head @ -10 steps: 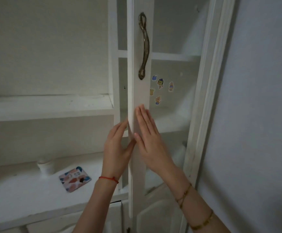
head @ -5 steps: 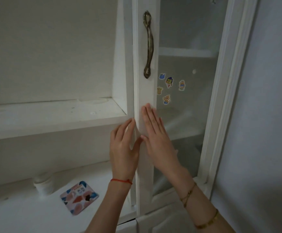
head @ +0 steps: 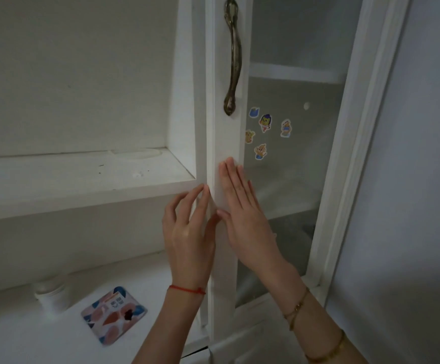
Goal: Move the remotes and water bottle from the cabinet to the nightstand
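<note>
A white cabinet door (head: 225,143) with a glass pane and a brass handle (head: 232,56) stands in front of me, pressed flat against its frame. My right hand (head: 242,216) lies flat on the door's stile with straight fingers. My left hand (head: 187,232) rests beside it at the door's left edge, fingers slightly spread and empty. No remote or water bottle is in view. Several cartoon stickers (head: 265,132) cling to the glass.
To the left are open white shelves (head: 82,185). On the lower surface lie a colourful patterned card (head: 114,317) and a small white round jar (head: 52,295). A grey wall (head: 410,179) runs along the right of the cabinet.
The door has swung from edge-on to closed against the frame under both hands. My view has moved closer and slightly left.
</note>
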Demonstrator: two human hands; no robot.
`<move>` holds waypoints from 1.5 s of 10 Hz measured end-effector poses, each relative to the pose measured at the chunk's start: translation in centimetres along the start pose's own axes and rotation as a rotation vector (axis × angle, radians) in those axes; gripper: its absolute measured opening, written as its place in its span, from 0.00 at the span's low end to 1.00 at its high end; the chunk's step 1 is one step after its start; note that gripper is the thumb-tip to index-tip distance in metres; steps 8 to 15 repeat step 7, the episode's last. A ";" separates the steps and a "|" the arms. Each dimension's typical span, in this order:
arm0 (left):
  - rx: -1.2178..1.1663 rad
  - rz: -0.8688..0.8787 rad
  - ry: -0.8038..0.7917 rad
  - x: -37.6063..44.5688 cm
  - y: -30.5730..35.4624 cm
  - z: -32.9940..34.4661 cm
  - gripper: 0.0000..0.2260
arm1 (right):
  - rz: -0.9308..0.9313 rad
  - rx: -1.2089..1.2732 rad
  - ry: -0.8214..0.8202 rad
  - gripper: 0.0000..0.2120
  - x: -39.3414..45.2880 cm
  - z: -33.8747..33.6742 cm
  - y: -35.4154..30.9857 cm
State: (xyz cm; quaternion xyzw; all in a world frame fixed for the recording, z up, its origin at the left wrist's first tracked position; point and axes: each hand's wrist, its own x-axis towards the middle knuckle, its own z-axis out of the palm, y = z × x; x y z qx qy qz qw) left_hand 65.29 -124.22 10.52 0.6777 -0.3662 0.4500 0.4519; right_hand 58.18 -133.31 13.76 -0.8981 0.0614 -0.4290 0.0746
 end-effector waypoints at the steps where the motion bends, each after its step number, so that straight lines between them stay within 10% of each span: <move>1: 0.005 -0.010 -0.012 0.3 -0.2 0.1 0.23 | -0.004 -0.012 -0.021 0.35 0.2 0.0 0.0; 7: -0.080 0.033 -0.323 0.1 -1.2 -5.0 0.27 | 0.094 0.016 -0.032 0.30 -2.8 -3.0 0.0; 15: -0.080 0.033 -0.323 0.1 -1.2 -5.0 0.27 | 0.094 0.016 -0.032 0.30 -2.8 -3.0 0.0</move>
